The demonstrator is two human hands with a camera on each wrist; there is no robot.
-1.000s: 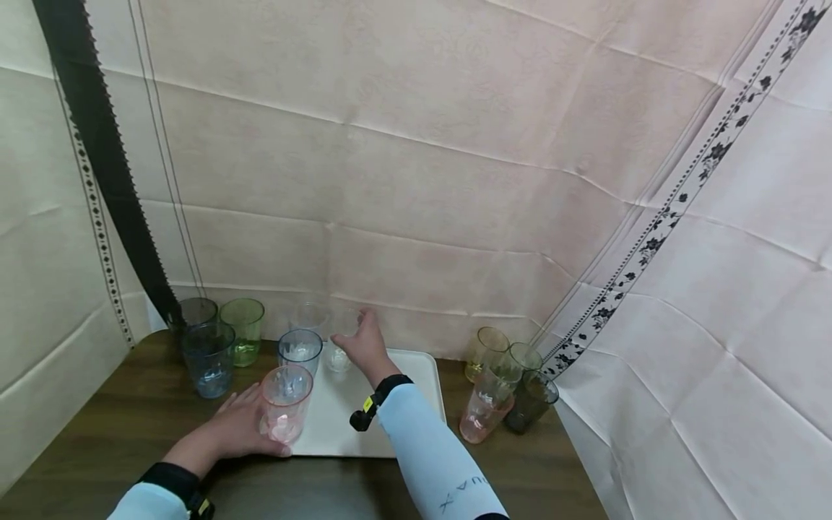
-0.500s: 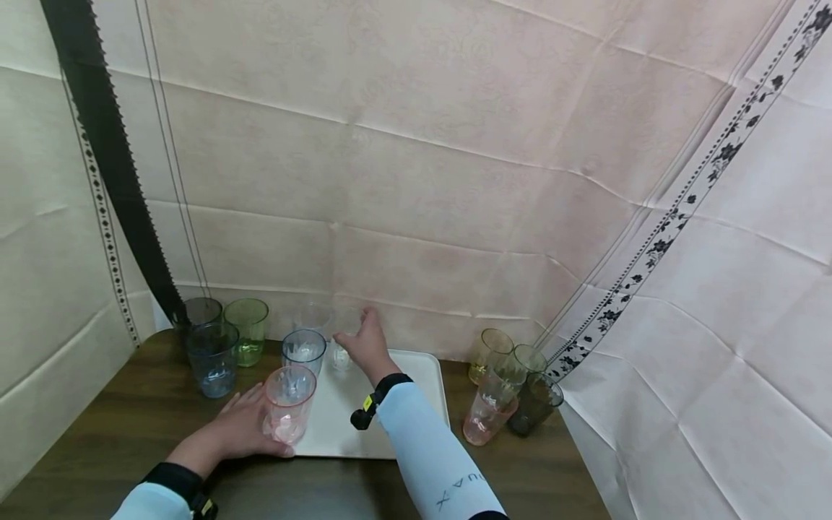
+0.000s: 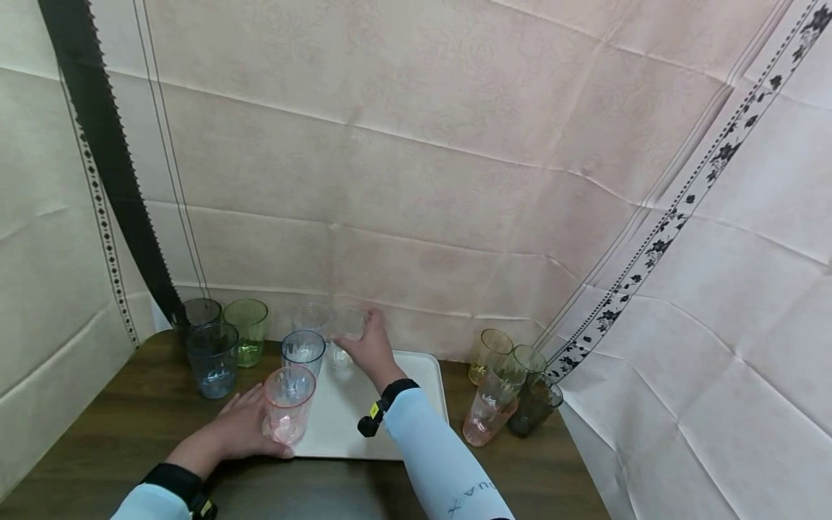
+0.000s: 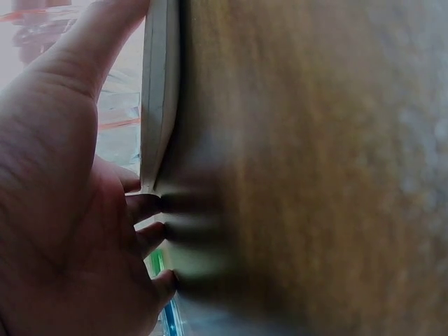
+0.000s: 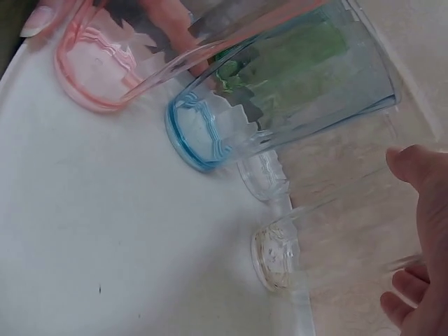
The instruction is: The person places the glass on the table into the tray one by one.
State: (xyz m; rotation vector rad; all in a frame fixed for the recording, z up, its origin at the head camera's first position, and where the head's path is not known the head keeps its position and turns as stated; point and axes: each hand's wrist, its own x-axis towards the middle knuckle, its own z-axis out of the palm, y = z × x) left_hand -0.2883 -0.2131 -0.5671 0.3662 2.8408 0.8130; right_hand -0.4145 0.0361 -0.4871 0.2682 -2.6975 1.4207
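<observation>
Here's the right hand [image 3: 373, 354], stretched out over the tray [image 3: 354, 426], thumb and fingers curved either side of the upper part of a clear glass [image 5: 275, 257]. Grasping it or released? The views don't settle it; I can't tell. That glass stands upright on the tray, by its far edge. Just left of the right hand, another clear glass [image 5: 262, 176], and nearer, a blue glass [image 3: 302, 354], both on the tray too.

Over to the left hand [image 3: 237, 430]: it's unclenched, fingers spread along the tray's left side, thumb at the near-left corner. The left wrist view has its fingertips [image 4: 166, 283] low beside the tray's edge, right down by the worktop [image 3: 97, 448]. A pink glass [image 3: 286, 422] stands just right of the left hand, on the tray, upright.

Beyond the left hand's fingers, a cluster on the worktop: a second blue glass [image 3: 213, 372] closest, then a green glass [image 3: 247, 343] and a dark glass [image 3: 203, 310] farther off.

Well to the right of the right hand, another group on the worktop: a yellow glass [image 3: 487, 354], a second green glass [image 3: 529, 357], a second pink glass [image 3: 483, 425] and a second dark glass [image 3: 533, 408], packed tight. Behind both hands, creased pale cloth [image 3: 422, 180].
</observation>
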